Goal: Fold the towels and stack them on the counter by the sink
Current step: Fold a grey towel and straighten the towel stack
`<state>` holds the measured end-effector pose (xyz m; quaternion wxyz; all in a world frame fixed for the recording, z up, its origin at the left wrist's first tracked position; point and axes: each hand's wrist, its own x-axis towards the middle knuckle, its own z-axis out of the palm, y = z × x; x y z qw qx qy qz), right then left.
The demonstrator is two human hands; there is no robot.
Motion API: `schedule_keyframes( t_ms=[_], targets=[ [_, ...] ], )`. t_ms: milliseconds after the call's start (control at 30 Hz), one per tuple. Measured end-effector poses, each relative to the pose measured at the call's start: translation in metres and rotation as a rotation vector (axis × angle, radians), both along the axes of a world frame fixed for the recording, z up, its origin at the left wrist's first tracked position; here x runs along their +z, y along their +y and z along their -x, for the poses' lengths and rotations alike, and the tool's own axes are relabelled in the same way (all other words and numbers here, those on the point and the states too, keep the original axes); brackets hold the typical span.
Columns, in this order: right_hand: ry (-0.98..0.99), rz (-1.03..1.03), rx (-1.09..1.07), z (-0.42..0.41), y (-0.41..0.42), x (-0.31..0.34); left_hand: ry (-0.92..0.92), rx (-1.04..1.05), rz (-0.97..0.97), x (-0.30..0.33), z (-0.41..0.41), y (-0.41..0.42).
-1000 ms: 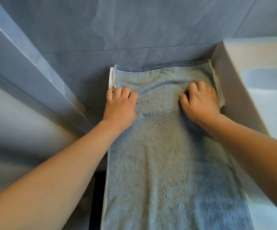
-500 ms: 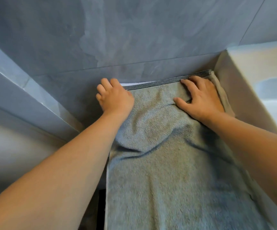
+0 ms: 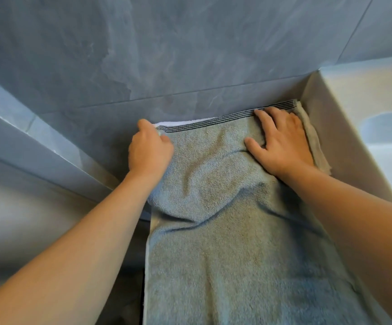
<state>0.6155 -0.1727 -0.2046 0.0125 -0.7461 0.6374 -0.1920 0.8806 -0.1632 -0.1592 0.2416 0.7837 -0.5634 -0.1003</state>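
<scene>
Towel, grey-blue terry with a dark striped hem, lies lengthwise on the desk, running from 6 o'clock up to the tiled wall at 12, with the white sink just beside it at 3 o'clock. I judge I'm squaring its far end before the fold. My left hand pinches the hem's corner at 11 o'clock, fingers curled round the edge. My right hand presses flat near the hem at 1 o'clock, fingers spread. A slack ridge bunches between my wrists; the next move calls for smoothing it out.
</scene>
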Motion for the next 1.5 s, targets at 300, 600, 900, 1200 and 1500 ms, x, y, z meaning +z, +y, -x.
schedule_keyframes(
  t_ms=[300, 600, 900, 1200, 1500],
  targets=[
    [-0.087, 0.064, -0.024, 0.002, -0.004, -0.001, -0.131, 0.025, 0.074, -0.009, -0.009, -0.029],
    [-0.009, -0.087, -0.014, 0.001, -0.002, 0.003, -0.457, -0.539, 0.15, -0.013, 0.037, -0.004],
    [0.413, -0.474, 0.208, 0.023, 0.001, 0.032, -0.463, -0.506, -0.184, -0.037, 0.033, -0.002],
    [0.866, -0.714, 0.261, 0.024, -0.009, 0.053, -0.462, -0.59, -0.312, -0.024, 0.027, 0.0],
    [0.849, -0.66, 0.205, 0.024, 0.008, 0.061, -0.301, -0.922, 0.178, -0.024, 0.052, 0.12]
  ],
)
